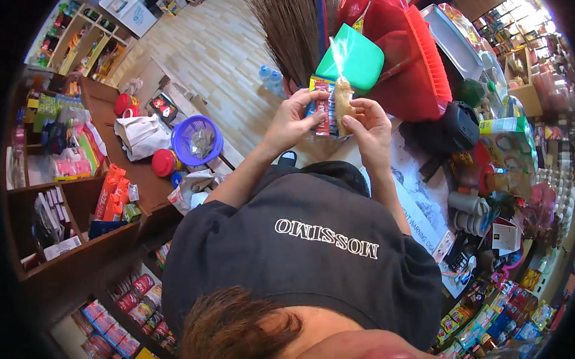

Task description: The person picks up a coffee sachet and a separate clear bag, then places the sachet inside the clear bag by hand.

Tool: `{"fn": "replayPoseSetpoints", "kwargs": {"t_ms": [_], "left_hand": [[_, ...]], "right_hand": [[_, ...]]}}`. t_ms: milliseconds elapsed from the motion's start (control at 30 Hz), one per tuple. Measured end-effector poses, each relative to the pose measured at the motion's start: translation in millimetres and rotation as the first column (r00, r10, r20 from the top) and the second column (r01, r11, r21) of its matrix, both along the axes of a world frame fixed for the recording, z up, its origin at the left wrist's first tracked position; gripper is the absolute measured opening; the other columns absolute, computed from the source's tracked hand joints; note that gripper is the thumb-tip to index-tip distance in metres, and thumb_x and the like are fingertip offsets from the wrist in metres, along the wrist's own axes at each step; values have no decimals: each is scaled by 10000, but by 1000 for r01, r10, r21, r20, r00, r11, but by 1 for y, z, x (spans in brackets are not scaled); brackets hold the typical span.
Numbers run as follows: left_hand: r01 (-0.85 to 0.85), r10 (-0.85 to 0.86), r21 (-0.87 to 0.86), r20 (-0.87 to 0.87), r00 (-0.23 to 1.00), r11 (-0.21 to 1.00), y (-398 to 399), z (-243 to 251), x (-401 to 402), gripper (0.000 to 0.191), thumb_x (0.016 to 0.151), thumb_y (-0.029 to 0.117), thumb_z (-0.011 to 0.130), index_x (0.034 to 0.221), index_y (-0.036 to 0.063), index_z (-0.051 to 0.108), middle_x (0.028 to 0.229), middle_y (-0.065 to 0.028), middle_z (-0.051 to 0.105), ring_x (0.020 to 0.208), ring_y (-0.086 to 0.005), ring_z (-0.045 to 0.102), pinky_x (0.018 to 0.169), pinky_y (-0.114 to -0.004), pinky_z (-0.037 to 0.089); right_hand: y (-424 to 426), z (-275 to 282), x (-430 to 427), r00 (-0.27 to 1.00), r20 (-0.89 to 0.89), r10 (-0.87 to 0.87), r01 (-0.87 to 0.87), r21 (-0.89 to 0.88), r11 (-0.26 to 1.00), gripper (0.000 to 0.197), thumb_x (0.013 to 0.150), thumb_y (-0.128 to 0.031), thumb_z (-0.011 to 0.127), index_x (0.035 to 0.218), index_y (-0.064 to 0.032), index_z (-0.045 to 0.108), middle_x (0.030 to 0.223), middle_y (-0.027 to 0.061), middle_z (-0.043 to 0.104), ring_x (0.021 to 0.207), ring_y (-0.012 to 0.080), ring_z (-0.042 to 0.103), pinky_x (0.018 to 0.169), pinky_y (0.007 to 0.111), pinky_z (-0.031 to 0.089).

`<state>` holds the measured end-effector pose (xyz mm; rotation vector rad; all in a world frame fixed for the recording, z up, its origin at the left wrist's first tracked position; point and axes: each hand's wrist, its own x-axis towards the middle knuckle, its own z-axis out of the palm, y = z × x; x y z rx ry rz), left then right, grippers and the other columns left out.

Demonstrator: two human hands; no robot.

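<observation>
In front of my chest, both hands are raised close together. My left hand (297,115) grips a red stick sachet (322,107), with blue and yellow packets (333,106) fanned beside and behind it. Pinched in my right hand (371,124) is a clear plastic bag of light brown powder or grains (343,99), long and narrow, its loose top standing up. The bag lies against the packets' right side. How many packets there are, I cannot tell. Behind them rises a green plastic dustpan or scoop (354,58).
Stick brooms (284,32) and a red brush with orange bristles (425,56) stand beyond my hands. A purple basket (181,140) holding small clear bags sits on the left counter. Wooden shelves (74,187) with goods flank it. Bottles, a black bag (440,129) and packaged goods crowd the right.
</observation>
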<state>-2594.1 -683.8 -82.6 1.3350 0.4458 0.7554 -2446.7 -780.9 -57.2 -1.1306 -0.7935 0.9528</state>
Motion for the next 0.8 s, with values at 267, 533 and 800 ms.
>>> {"fn": "replayPoseSetpoints", "kwargs": {"t_ms": [267,533,800], "left_hand": [[-43,35,82,101,994,996,-2,-7,1,454,742,52,708,1153,-29,531,1134,-93,490,1062,-167,502,917,-305,418],[-129,232,604,-97,968,787,-18,0,-9,584,649,21,684,1202,27,498,1198,-182,466,1085,-329,503,918,-366,419],[-137,203,522,-71,977,842,-4,-8,-17,649,722,-51,644,1314,36,394,1242,-118,459,1103,-206,501,904,-311,442]], "right_hand": [[8,-5,-9,982,188,27,-14,-70,997,385,751,20,657,1108,7,515,852,61,607,735,105,600,638,230,494],[19,-14,-19,996,65,58,-50,-128,991,451,699,-25,719,1071,24,470,866,74,601,739,116,597,659,240,498],[28,-23,-27,999,-43,20,-23,-70,997,334,727,19,648,1027,11,499,923,71,604,786,111,589,695,259,501]]}}
